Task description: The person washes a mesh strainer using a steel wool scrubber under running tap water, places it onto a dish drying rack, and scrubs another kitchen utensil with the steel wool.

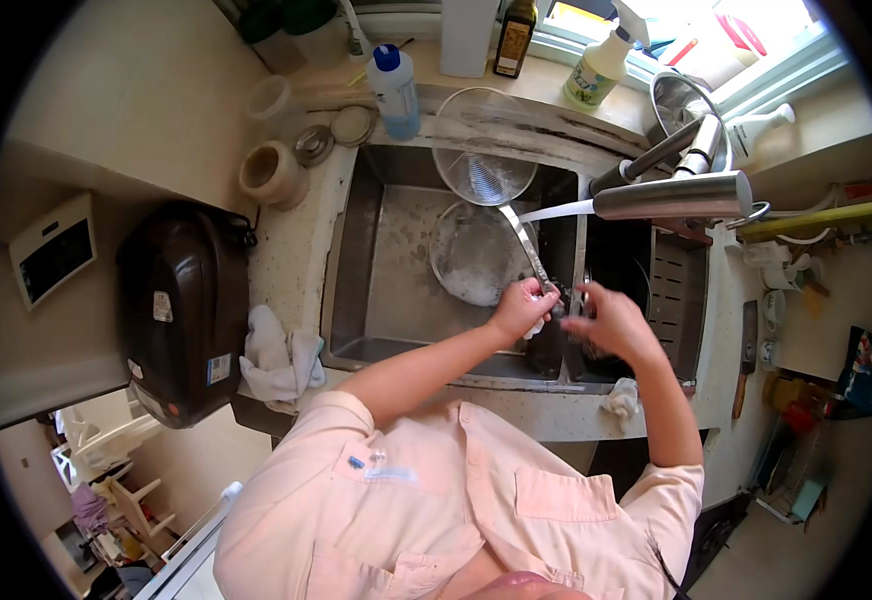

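My left hand (526, 309) is closed around the lower end of the metal handle of a strainer (486, 135) with a round, see-through mesh head. A bit of something white shows under its fingers. The head reaches over the sink's back edge, and the handle slants down towards me. Just to the right, my right hand (609, 322) hovers near the handle end, its fingers apart and partly blurred. Water streams from the faucet (671, 196) onto the strainer. Beneath lies a clear round bowl (456, 245) with foamy water, inside the steel sink (381, 300).
A blue-capped bottle (396, 100), a dark bottle (514, 40) and a spray bottle (598, 68) stand behind the sink. On the left are a brown appliance (181, 310) and a cloth (278, 355). A knife (746, 350) lies on the right counter; a crumpled cloth (620, 398) sits at the front edge.
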Available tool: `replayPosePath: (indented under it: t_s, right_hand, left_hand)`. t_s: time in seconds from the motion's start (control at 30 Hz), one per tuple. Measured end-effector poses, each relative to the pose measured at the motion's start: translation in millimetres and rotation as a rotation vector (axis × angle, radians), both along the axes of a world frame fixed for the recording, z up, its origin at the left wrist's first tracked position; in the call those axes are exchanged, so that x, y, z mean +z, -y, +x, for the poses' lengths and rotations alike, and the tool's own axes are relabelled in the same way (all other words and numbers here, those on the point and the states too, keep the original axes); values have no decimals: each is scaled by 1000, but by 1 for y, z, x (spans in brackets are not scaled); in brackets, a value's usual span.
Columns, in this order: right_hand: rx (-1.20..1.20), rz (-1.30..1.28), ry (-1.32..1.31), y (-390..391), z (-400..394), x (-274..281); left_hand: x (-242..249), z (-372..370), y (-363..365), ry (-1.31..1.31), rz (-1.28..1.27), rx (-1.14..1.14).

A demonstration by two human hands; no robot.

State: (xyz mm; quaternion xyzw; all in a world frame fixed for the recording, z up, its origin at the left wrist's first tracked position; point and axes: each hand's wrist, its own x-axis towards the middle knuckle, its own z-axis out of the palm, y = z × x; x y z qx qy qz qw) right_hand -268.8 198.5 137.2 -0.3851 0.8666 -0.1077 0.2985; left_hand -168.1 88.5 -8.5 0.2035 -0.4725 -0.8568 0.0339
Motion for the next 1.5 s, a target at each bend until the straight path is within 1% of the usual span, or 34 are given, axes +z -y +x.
replayPosePath:
  t_s: [0.03, 0.1, 0.13, 0.23, 0.27, 0.3, 0.37, 0.4, 0.5, 0.53, 0.57, 0.63, 0.67, 0.7, 0.77, 0.83, 0.9, 0.97, 1.03, 1.1, 1.17, 1.2, 1.23, 1.27, 1.3, 1.37, 1.43, 1.47, 1.5]
  right_hand:
    - [35, 4, -73, -13, 12, 0]
    - [27, 147, -227, -29, 35, -4]
    - [42, 74, -301, -38, 41, -7]
    - [79, 127, -378, -60, 54, 9]
    - [38, 141, -357, -65, 58, 21]
    - [24, 166, -280, -71, 58, 28]
    - [-11, 219, -136, -88, 54, 41]
    - [-15, 246, 58, -97, 44, 44]
    - [-220, 230, 663, -137, 10, 26]
    - [-245, 180, 860, -150, 0, 20]
    - [-302, 167, 911, -161, -5, 18]
    - [-418, 132, 1015, -171, -6, 25]
    - [-398, 153, 892, -184, -14, 14]
    - [-302, 138, 820, -190, -22, 7]
    - [-278, 145, 608, -164, -20, 25]
    - [-303, -141, 428, -156, -39, -13]
    - [-444, -518, 393, -104, -42, -10]
    - [-649, -722, 256, -61, -67, -32]
    - [-879, -619, -221, -26, -109, -55]
    - [-943, -384, -456, -2, -129, -45]
    - [-867, -326, -361, 22, -138, -50]
    - [-696, -426, -422, 43, -130, -43]
    - [-583, -776, -380, 64, -113, -43]
    - [-489, -822, -311, 92, -103, -35]
    - [-472, -669, -330, 112, -87, -10]
    - [-653, -673, -213, 126, -72, 3]
    - [-481, -235, -607, 114, -76, -5]
    - [-610, -127, -624, 98, -91, -25]
    - [-703, -95, -814, 72, -92, -20]
  left_hand:
    - [6, 0, -4, 18, 35, 20]
    - [17, -1, -14, 52, 110, 60]
    - [20, 1, -18, 56, 94, 18]
    - [35, 6, -28, 21, 192, -51]
    - [35, 5, -26, 40, 265, 0]
    - [30, -1, -23, 96, 370, 20]
    - [23, -3, -23, 150, 493, 34]
    - [23, -2, -31, 136, 536, 65]
    - [21, 0, -50, -5, 649, 24]
    - [19, -2, -49, -21, 638, -23]
    - [18, -3, -49, -15, 628, -48]
    - [16, 0, -46, -23, 467, -140]
    - [10, 3, -47, -72, 427, -156]
    - [10, 6, -47, -39, 388, -121]
    - [13, 8, -44, 12, 306, -65]
    - [6, 7, -36, 44, 277, 40]
    - [9, 1, -20, 120, 157, 16]
    - [2, -11, -8, 150, 82, 38]
    - [5, -28, 1, 147, 4, 74]
    - [7, -38, 6, 96, -60, 129]
    - [15, -40, 9, 72, -134, 166]
    - [17, -39, 11, 104, -139, 174]
    - [18, -35, 11, 143, -137, 186]
    - [22, -32, 8, 140, -119, 212]
    - [26, -22, 6, 150, -104, 238]
    - [30, -13, 16, 155, -102, 269]
    - [29, 12, 22, 174, -91, 309]
    - [33, 23, 25, 137, -98, 346]
    - [38, 29, 28, 147, -80, 357]
